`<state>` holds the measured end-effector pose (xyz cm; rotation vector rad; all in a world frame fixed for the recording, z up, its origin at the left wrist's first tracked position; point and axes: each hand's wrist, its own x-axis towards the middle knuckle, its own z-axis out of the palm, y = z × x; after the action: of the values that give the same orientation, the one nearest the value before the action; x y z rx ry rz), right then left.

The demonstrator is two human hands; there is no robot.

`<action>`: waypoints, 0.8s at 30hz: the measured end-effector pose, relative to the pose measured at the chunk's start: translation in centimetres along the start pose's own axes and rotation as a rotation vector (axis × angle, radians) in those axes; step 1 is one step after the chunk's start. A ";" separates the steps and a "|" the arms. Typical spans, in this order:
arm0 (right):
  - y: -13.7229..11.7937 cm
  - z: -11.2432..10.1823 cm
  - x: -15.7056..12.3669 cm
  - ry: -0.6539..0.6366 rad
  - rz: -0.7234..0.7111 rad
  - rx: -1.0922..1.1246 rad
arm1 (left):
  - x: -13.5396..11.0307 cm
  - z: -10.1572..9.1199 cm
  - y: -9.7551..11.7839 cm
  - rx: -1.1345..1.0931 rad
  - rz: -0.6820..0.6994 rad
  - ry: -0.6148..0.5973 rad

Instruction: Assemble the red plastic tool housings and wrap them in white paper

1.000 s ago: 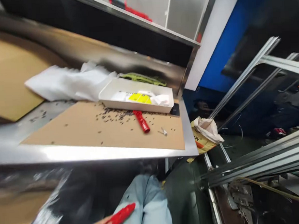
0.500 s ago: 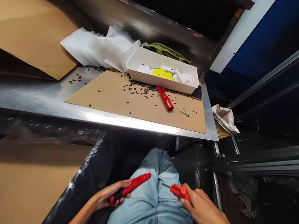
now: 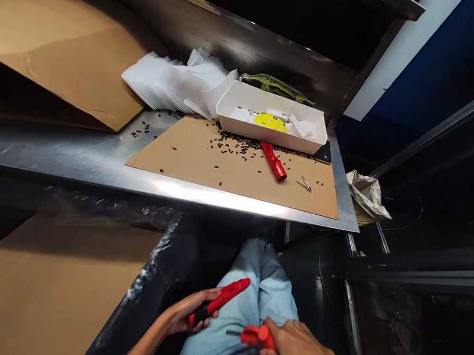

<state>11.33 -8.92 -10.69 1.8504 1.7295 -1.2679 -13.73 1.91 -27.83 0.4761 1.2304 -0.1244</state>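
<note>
Front of the surface open, back edge crowded

The near strip of the cardboard mat (image 3: 205, 168) and the bare steel surface (image 3: 81, 159) to its left lie open, apart from scattered black bits (image 3: 235, 143). Farther back, a white tray (image 3: 270, 139), a stack of white bags (image 3: 172, 83) and a leaning brown board (image 3: 63, 54) block the way. A red tool (image 3: 274, 161) lies just in front of the tray. Below the edge, the left grip (image 3: 188, 315) and right grip (image 3: 297, 344) have clear air over the lap.
</note>
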 end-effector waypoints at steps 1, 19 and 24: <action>-0.3 0.2 0.2 0.016 -0.002 -0.005 | -0.1 0.1 0.0 -0.004 0.004 -0.001; -1.0 -0.1 0.4 0.017 -0.065 -0.048 | -0.9 1.6 -1.3 0.260 0.187 0.118; 1.5 -1.1 0.3 0.020 -0.075 -0.021 | -1.3 3.4 -3.4 0.647 0.434 0.321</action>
<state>13.08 -8.26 -10.77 1.8086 1.8313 -1.2571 -12.35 -2.79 -26.71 1.3561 1.3585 -0.0734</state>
